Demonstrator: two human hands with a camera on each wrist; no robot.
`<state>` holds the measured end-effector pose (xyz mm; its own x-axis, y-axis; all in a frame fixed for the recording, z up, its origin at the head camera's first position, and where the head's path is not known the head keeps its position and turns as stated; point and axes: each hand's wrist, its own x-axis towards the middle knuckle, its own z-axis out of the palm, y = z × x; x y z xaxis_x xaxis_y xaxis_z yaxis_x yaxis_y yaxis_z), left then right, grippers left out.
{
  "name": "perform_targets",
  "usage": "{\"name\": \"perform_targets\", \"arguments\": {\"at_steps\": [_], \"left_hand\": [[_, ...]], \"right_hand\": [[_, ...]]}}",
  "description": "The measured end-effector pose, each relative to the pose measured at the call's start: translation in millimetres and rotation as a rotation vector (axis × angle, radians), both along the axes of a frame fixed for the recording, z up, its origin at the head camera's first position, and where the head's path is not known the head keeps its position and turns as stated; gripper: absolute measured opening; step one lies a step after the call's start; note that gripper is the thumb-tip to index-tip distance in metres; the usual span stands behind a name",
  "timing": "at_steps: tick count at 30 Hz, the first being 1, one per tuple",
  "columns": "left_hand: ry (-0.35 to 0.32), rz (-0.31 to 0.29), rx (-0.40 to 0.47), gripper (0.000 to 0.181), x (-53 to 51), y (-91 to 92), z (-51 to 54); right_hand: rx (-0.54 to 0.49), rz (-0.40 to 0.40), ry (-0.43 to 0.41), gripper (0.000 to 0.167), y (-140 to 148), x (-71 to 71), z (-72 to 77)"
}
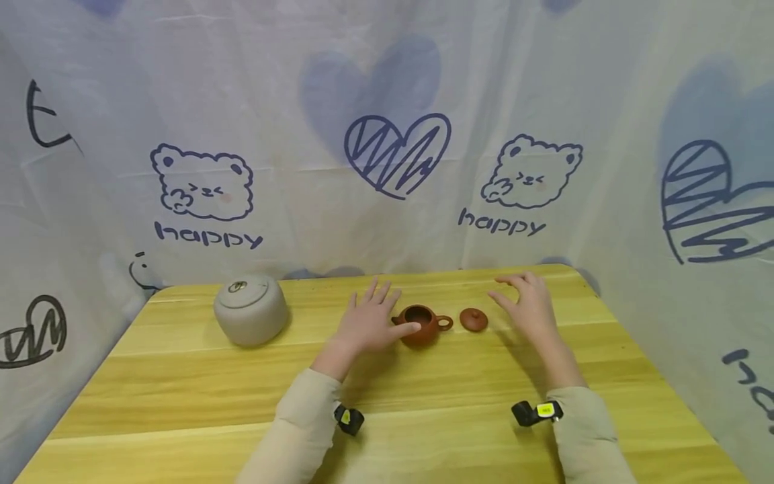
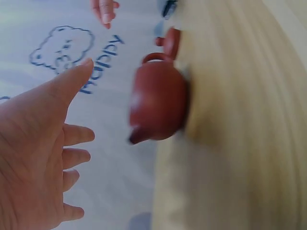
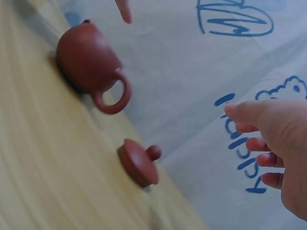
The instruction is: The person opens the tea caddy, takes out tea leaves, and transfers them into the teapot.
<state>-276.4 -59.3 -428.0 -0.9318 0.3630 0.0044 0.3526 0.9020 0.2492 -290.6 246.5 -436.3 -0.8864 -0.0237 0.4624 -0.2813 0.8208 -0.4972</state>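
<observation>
A small reddish-brown teapot [image 1: 428,334] stands upright and uncovered on the wooden table, its spout to the left and its loop handle to the right. Beside the handle lies its round lid [image 1: 474,320], knob up. My left hand [image 1: 370,323] hovers by the spout with fingers spread; in the left wrist view there is a gap between this hand [image 2: 33,153] and the teapot [image 2: 158,100]. Above and right of the lid, my right hand [image 1: 532,306] is raised with thumb and fingers apart, holding nothing. The right wrist view shows the lid [image 3: 138,164] apart from the fingers.
A pale grey rounded jar [image 1: 250,316] with a lid stands at the back left of the table [image 1: 453,430]. Right behind the table's far edge hangs a white cloth [image 1: 302,222] printed with hearts and bears, also closing in both sides.
</observation>
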Motion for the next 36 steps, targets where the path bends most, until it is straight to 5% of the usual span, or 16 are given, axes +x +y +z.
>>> {"name": "perform_targets", "arguments": {"at_steps": [13,21,36], "left_hand": [[0.183,0.032,0.086,0.084,39.9,-63.1,42.1],[0.241,0.089,0.085,0.084,57.0,-104.1,62.9],[0.353,0.208,0.231,0.077,61.0,-167.4,72.7]], "right_hand": [[0.001,0.08,-0.03,0.044,-13.5,16.1,33.8],[0.013,0.158,0.01,0.042,-43.4,26.5,41.6],[0.093,0.339,0.13,0.046,-111.2,31.5,29.8]]}}
